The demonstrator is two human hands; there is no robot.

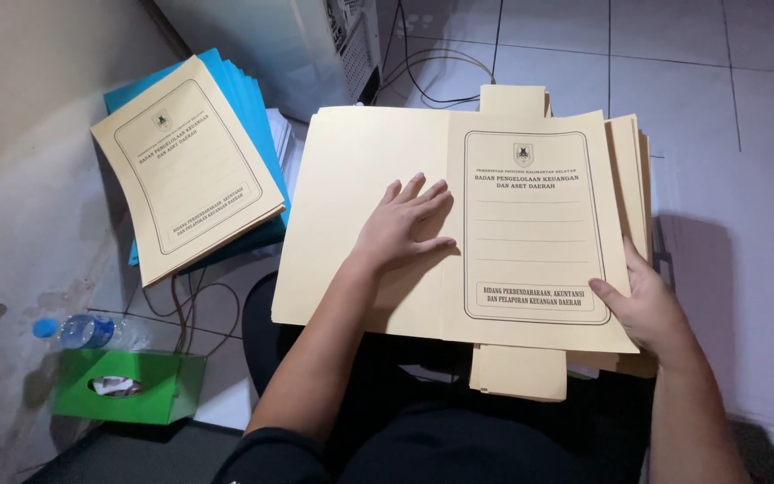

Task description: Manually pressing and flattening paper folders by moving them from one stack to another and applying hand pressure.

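An unfolded cream paper folder (351,170) with a printed black frame lies open on my lap, on top of a stack of similar folders (633,170). My left hand (400,226) lies flat on it with fingers spread, pressing along the middle fold. At the folder's lower right corner my right hand (642,305) grips the edge, thumb on top and fingers underneath.
A pile of folded cream folders (185,166) rests on blue folders (248,90) on the floor to the left. A green tissue box (136,387) and a plastic water bottle (87,330) stand at lower left. Cables (432,67) and a white appliance (315,45) lie behind; tiled floor (727,81) at right.
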